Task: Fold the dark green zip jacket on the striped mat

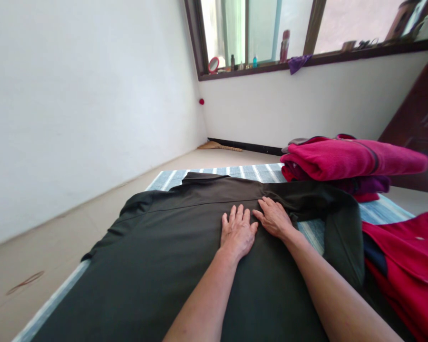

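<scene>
A dark green long-sleeved shirt lies spread out over a blue-and-white striped cloth. Its collar points away from me, and one sleeve stretches to the right and bends back toward me. My left hand rests flat on the middle of the shirt, fingers extended and slightly apart. Close beside it, my right hand lies on the fabric near the shoulder seam with its fingers stretched out. Neither hand grips the cloth. The shirt's left edge shows loose folds.
Folded pink and purple clothes are stacked at the back right. A red garment lies at the right. White walls rise at the left and behind. Small items stand on the window sill. A brush or broom lies on the floor by the corner.
</scene>
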Demonstrator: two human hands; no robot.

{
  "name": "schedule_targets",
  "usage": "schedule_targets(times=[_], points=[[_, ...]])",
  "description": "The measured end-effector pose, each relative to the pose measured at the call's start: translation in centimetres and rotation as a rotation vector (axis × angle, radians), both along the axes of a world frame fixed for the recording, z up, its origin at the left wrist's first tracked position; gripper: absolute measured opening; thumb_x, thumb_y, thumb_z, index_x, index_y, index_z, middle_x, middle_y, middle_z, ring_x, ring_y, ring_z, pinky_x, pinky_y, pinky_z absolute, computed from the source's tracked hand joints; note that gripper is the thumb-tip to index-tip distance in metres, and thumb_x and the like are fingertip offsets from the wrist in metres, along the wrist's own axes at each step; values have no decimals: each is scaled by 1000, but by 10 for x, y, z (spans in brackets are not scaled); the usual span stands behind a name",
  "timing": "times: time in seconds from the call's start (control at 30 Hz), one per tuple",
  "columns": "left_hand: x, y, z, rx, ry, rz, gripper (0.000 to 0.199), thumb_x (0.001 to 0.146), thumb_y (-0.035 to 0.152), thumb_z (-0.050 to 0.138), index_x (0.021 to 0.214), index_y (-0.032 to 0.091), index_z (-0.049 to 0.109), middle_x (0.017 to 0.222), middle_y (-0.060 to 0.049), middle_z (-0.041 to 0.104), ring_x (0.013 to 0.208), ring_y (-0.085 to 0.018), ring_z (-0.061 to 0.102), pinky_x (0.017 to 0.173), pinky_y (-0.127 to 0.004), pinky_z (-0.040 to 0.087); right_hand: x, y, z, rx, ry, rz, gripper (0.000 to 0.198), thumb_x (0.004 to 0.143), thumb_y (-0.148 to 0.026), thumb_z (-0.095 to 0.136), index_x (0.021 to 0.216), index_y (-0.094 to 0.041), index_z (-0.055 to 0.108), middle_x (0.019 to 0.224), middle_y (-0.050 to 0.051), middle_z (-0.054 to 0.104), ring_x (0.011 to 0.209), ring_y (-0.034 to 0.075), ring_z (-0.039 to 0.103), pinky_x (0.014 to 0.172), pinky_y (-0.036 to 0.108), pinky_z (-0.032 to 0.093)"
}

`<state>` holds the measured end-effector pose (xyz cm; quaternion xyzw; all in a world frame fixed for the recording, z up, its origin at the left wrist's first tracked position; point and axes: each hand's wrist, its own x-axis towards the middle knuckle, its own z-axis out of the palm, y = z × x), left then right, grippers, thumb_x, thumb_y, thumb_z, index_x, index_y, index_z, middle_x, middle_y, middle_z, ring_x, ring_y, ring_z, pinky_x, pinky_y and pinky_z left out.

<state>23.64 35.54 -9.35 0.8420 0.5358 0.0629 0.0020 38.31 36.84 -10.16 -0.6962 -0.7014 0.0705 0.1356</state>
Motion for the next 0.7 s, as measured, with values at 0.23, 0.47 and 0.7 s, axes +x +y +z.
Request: schedule_targets(times=[0.23,0.47,0.7], points=[[0,0,1,1,5,0,55,93,48,27,139,20,39,150,-6,32,139,-25,22,110,-51,21,1,0,-1,12,7,-3,53,93,-43,35,134,-11,42,145,15,36,135,25,29,108,43,22],[1,1,0,-5,2,-2,55,93,48,26,139,20,38,150,-6,32,139,-26,22,110,-51,21,1,1,-2,23,15,-5,52,93,-43,36,134,-11,44,145,15,37,134,25,30,107,42,22],[0,0,0,-3,8,-3,54,93,48,25,139,21,38,149,-6,33,139,-25,21,110,-50,21,2,1,-4,32,19,-6,52,93,-43,36,133,-12,44,144,15,38,134,25,30,107,41,22]])
